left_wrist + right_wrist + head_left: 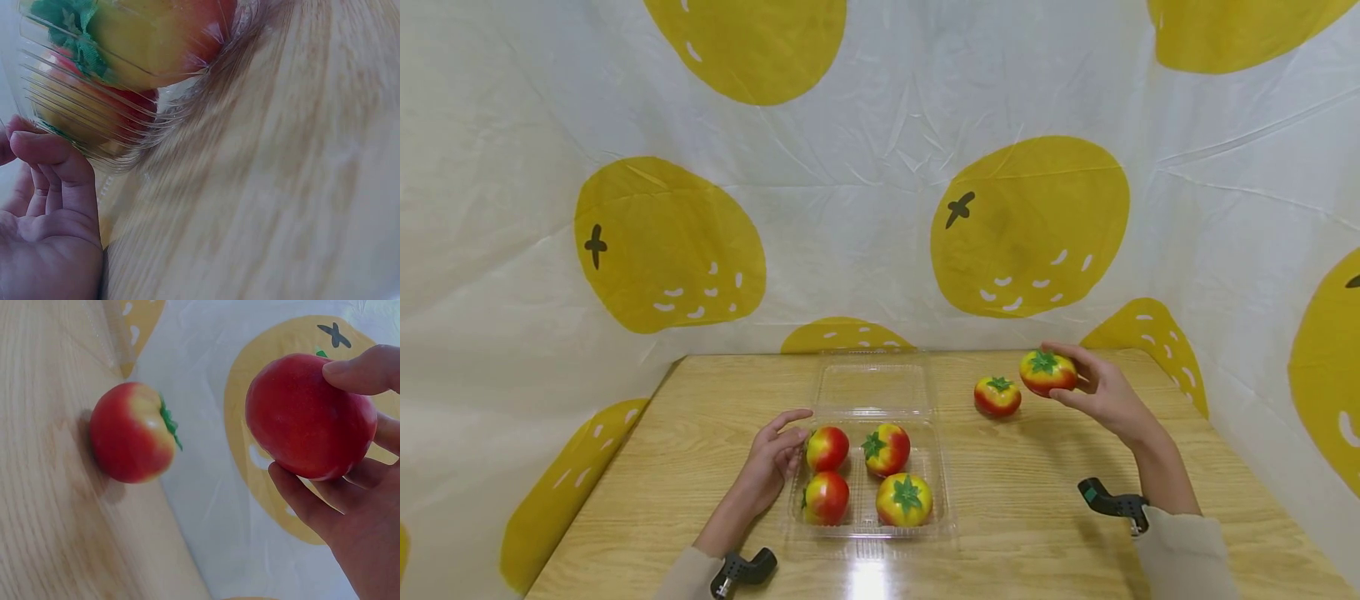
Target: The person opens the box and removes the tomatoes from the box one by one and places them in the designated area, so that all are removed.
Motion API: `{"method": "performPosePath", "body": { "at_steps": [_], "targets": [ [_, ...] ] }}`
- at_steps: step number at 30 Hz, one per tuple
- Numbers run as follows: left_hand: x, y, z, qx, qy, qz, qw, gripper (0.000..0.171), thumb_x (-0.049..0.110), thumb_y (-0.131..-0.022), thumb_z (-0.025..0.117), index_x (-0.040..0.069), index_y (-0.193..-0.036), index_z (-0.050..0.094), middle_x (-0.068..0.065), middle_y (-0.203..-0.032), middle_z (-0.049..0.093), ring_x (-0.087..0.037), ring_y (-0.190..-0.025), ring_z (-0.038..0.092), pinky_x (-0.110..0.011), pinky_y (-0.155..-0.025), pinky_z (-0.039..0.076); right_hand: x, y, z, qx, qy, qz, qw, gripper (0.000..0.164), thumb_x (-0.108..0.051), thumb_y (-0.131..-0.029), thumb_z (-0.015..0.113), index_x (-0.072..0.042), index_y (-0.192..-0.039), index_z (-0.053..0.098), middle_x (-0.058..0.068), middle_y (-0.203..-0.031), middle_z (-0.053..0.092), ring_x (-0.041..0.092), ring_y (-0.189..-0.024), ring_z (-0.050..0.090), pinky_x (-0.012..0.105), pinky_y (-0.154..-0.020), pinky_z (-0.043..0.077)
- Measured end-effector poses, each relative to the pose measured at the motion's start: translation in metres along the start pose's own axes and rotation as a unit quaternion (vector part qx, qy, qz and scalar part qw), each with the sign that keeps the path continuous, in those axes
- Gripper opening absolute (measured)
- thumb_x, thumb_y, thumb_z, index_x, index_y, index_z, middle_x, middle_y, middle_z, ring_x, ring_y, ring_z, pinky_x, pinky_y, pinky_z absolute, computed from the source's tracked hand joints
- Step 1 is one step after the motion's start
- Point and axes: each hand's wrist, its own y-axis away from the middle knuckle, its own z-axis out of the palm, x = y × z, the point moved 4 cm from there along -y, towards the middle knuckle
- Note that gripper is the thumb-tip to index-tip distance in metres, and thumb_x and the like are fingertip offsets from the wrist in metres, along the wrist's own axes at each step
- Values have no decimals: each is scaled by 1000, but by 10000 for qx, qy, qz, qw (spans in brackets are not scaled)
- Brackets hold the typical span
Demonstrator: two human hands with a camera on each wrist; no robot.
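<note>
In the head view, my right hand [1105, 392] holds a red-and-yellow tomato [1047, 372] with green leaves above the table's right side. The right wrist view shows thumb and fingertips around that tomato [306, 415]. A second tomato [997, 397] sits on the table just left of it. My left hand [772, 457] is at the left edge of a clear plastic container [946, 492]. Its thumb [47, 150] and index finger pinch the rim near the corner in the left wrist view. Several tomatoes [887, 450] lie in the container's tray, two on each side.
The container's clear lid [872, 390] lies folded back toward the far edge of the wooden table [700, 433]. A white curtain [850, 225] printed with yellow fruit hangs behind and beside the table. Black wrist mounts [1116, 504] sit on both forearms.
</note>
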Motion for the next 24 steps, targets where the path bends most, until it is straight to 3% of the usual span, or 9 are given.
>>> {"method": "performPosePath", "body": {
  "at_steps": [6, 14, 24],
  "targets": [
    [0, 0, 0, -7, 16, 38, 10000, 33, 9, -105, 53, 7, -138, 52, 8, -70, 58, -4, -50, 50, -16, -45, 41, 11, 1, -2, 103, -12, 173, 9998, 60, 7, -95, 64, 7, -150, 43, -18, -142, 52, -6, -120, 55, 6, -95, 47],
    [-1, 0, 0, 109, 41, 30, 9999, 34, 8, -104, 54, 5, -138, 52, 7, -69, 58, -4, -49, 49, -16, -45, 40, 22, 3, -4, 150, -170, 285, 9993, 60, 8, -95, 64, 8, -151, 42, -16, -141, 54, -6, -118, 56, 8, -91, 51],
    [1, 2, 0, -95, -11, 52, 9999, 35, 10, -104, 54, 5, -139, 51, 9, -72, 59, -3, -51, 50, -15, -46, 41, 36, 6, -6, 280, -198, 373, 9987, 58, 8, -94, 65, 10, -148, 44, -15, -136, 56, -4, -115, 58, 9, -89, 52]
  ]
}}
